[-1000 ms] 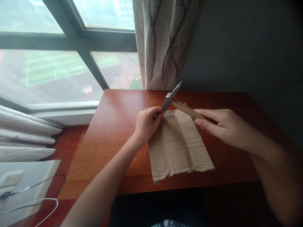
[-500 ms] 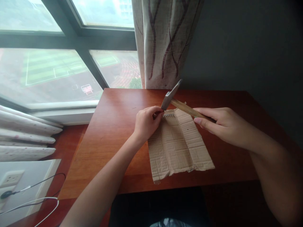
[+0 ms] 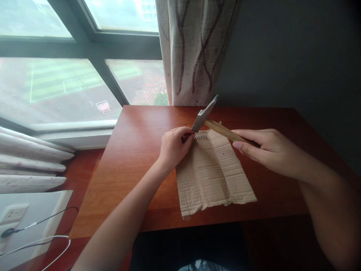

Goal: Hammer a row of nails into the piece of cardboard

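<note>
My right hand (image 3: 265,149) is closed round the wooden handle of a hammer (image 3: 218,128). The hammer's metal head tilts, its lower end right at the fingertips of my left hand (image 3: 175,145). That hand rests at the top left corner of a creased cardboard sheet (image 3: 211,173), thumb and forefinger pinched together. What they pinch is too small and hidden to make out. Just right of the fingertips, along the sheet's far edge, runs a row of small dark pieces (image 3: 201,137), too fine to name surely.
The cardboard lies on a reddish wooden table (image 3: 135,165). Behind the table hang a patterned curtain (image 3: 194,56) and a dark wall; a window (image 3: 64,82) is at the left. A wall socket (image 3: 14,213) with a plug and cables sits at lower left.
My right hand and the hammer handle have shifted very slightly to the right. The hammer head stays by my left fingertips, and the cardboard looks almost unchanged.
</note>
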{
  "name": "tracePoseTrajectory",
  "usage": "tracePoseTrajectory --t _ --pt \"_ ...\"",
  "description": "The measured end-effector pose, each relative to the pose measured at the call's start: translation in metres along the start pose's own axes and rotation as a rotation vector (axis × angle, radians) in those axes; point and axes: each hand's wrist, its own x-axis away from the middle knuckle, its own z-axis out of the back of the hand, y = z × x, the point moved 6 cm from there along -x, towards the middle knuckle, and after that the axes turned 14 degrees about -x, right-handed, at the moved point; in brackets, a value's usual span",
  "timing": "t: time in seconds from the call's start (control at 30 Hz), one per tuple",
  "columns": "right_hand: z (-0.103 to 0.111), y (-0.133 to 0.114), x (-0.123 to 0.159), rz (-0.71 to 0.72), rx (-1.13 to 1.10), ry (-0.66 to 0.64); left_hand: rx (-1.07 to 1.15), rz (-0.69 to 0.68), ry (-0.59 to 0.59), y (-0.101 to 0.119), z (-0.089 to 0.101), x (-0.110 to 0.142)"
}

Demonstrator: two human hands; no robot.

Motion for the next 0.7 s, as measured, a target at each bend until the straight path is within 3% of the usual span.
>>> tracePoseTrajectory --t 0.2,0.33,0.47,0.7 --pt "0.008 0.000 0.005 -0.041 0.034 0.083 -0.067 -0.066 0.030 0.007 0.019 0.003" --pt "0.009 0.000 0.008 -0.072 0.045 0.095 -0.113 -0.245 -0.052 0.020 0.033 0.014" --pt "0.011 0.003 0.010 -0.087 0.058 0.096 -0.129 -0.450 -0.192 0.028 0.028 0.032" --pt "0.009 0.002 0.008 -0.114 0.095 0.068 -0.136 -0.482 -0.162 0.025 0.022 0.045"
